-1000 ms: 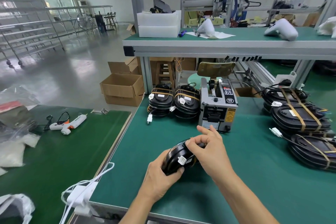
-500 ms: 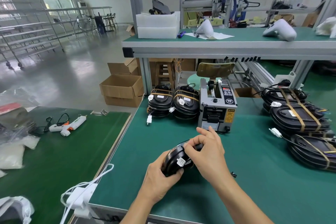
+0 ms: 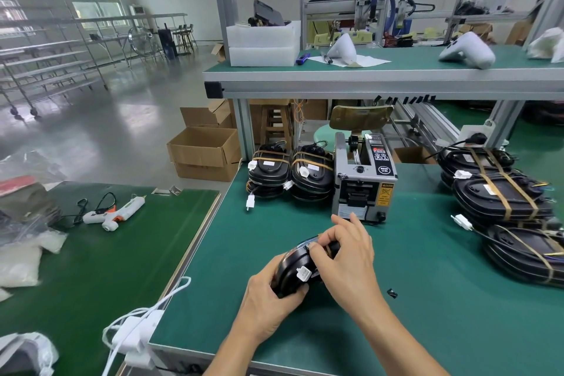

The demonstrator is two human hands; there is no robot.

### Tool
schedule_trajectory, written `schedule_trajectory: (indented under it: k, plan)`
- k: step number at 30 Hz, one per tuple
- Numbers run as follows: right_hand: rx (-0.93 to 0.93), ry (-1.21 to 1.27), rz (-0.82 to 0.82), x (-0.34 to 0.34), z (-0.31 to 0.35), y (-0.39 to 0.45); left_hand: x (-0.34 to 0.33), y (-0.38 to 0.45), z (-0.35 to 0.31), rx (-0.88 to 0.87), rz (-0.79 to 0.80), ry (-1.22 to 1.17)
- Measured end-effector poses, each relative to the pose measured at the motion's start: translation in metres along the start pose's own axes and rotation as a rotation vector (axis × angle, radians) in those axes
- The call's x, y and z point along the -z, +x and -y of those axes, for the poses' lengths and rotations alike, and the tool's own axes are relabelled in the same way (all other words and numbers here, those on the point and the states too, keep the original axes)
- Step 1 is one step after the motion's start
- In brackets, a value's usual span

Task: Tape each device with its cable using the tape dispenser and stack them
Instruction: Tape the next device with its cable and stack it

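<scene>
Black and glossy, the device (image 3: 294,273) sits tilted on edge between both hands just above the green table (image 3: 427,299). I see my left hand (image 3: 268,299) cupping its near end, while my right hand (image 3: 346,259) curls over the top, fingers pinching it (white connector (image 3: 303,273) facing me). Beyond stands the tape dispenser (image 3: 363,180); I cannot read its yellow label.

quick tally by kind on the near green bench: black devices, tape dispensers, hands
Black devices: 6 seen — 1 held device, 2 taped by the dispenser, 3 taped on the right; more may be hidden beneath.
Tape dispenser: 1
Hands: 2 — left hand, right hand
Total: 9
</scene>
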State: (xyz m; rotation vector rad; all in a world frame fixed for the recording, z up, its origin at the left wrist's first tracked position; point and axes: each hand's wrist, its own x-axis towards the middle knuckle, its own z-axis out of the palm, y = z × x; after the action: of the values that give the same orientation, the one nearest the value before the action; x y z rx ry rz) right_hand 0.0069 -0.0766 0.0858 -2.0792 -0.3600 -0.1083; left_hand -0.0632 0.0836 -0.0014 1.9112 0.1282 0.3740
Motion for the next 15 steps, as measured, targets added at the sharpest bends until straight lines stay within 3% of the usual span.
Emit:
schedule_trajectory:
  k: [5,15]
  plan:
    - [-0.007,0.149,-0.06,0.0,-0.0061,0.002,0.0002,-0.0003,-0.0004,-0.013,-0.005,0.018]
    - [0.036,0.086,-0.089,-0.006,-0.0084,-0.0005,0.0001,0.0001,0.0004,-0.017,0.002,0.019]
